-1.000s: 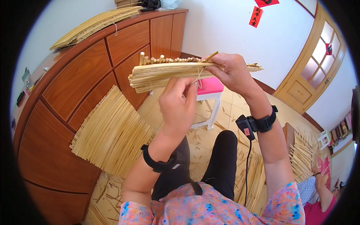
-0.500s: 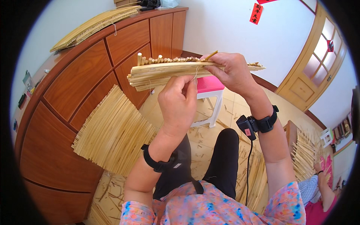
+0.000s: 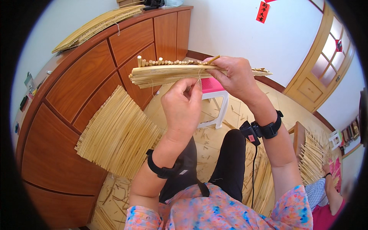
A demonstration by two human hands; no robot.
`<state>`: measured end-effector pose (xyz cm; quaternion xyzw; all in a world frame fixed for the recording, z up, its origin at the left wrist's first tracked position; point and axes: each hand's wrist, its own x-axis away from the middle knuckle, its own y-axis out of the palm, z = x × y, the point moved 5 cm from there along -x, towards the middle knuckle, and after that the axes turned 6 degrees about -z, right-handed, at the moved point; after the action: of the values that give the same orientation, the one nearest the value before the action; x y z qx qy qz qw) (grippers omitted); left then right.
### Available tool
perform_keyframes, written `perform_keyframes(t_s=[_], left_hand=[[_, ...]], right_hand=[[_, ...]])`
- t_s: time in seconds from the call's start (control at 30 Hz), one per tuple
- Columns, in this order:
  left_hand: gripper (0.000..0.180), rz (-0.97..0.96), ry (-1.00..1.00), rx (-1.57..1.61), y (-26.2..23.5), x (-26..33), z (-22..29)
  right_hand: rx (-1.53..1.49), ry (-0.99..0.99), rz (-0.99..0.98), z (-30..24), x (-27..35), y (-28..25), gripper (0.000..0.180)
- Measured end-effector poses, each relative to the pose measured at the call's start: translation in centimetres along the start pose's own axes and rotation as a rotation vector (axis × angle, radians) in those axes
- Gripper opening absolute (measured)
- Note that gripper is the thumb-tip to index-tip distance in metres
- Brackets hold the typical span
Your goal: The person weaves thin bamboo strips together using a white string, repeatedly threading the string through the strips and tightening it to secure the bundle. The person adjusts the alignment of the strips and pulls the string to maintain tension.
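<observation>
Head view: wooden cabinet [image 3: 80, 84], straw-littered floor [image 3: 214, 145]

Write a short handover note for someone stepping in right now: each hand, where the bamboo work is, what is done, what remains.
Right hand: grips the bundle of bamboo strips, held level at chest height.
Left hand: pinches a thin thread just under the bundle.
Nearby: a woven bamboo mat leans on the wooden cabinet; a pink stool stands below.
Done: strips gathered, thread on the bundle.
Left: whether the tie is knotted cannot be told.
</observation>
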<state>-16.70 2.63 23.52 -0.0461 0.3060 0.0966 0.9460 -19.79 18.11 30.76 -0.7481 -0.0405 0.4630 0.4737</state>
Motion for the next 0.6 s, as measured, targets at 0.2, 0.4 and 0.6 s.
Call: perform_keyframes(t_s=[0.2, 0.4, 0.6], left_hand=[[0.014, -0.004, -0.02, 0.025, -0.18, -0.06, -0.48], [0.015, -0.008, -0.026, 0.043, -0.3, 0.05, -0.63], [0.016, -0.023, -0.06, 0.072, -0.35, -0.02, -0.64]], right_hand=[[0.017, 0.005, 0.004, -0.15, -0.06, 0.2, 0.022], [0.034, -0.01, 0.021, -0.23, -0.03, 0.18, 0.023], [0.022, -0.012, 0.019, -0.34, 0.04, 0.32, 0.023]])
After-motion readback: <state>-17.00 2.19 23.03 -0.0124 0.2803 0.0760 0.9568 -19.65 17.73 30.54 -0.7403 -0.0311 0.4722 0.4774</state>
